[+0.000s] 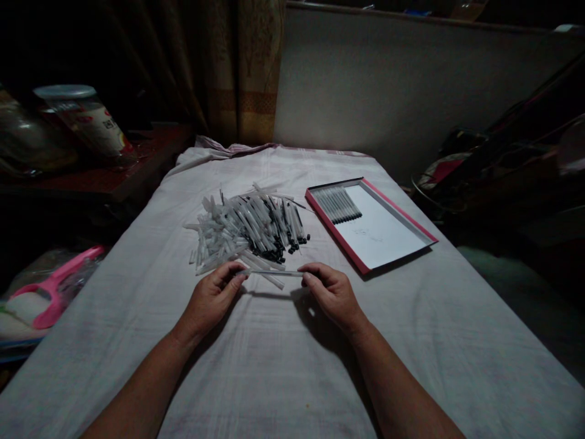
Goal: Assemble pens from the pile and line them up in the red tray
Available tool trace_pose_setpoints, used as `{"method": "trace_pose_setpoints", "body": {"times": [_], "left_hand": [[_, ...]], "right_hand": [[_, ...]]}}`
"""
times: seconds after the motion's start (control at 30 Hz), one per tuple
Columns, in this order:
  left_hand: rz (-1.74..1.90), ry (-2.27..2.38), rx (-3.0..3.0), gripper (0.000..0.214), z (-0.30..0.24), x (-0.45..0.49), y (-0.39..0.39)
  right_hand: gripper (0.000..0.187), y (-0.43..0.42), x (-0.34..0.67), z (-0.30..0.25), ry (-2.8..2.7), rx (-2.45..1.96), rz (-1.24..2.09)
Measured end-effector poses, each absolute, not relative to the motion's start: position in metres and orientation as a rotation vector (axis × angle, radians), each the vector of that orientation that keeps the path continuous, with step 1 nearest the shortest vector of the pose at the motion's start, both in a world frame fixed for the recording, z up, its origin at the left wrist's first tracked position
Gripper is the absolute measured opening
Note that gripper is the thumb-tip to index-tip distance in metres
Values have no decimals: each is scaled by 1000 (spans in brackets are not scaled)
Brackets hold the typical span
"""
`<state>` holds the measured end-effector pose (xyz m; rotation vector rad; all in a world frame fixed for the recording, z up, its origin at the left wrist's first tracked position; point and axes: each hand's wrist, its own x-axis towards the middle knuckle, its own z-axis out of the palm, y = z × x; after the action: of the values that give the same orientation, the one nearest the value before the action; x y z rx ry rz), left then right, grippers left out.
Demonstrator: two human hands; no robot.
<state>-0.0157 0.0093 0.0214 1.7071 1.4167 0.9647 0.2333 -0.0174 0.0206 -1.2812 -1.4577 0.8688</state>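
Between my two hands a thin clear pen (276, 273) is held level above the cloth, with a dark refill line inside. My left hand (218, 294) pinches its left end, and my right hand (329, 292) pinches its right end; the fingers cover both tips. Just beyond lies a heap of pen parts: clear barrels (247, 219), whitish caps (214, 235) and small black plugs (292, 249). To the right sits a shallow red-edged box lid (388, 244), with a row of several assembled pens (338, 204) at its far left corner.
A pale checked cloth (256, 378) covers the table. On the left stand a dark red side table (137, 161) with a lidded jar (86, 122), and a pink handle-like object (55, 286) among plastic bags. A curtain (256, 73) and a low wall panel (356, 91) close the back.
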Motion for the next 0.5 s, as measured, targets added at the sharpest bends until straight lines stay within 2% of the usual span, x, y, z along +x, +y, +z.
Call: {"method": "trace_pose_setpoints", "body": {"times": [0.2, 0.4, 0.5], "left_hand": [[951, 1366, 1778, 26, 20, -14, 7], [851, 1308, 1773, 23, 14, -6, 1], [830, 1299, 1751, 23, 12, -4, 0]], "right_hand": [[22, -17, 235, 19, -1514, -1315, 939], [24, -18, 239, 26, -1820, -1298, 1225], [25, -19, 239, 29, -1903, -1291, 1184]]}}
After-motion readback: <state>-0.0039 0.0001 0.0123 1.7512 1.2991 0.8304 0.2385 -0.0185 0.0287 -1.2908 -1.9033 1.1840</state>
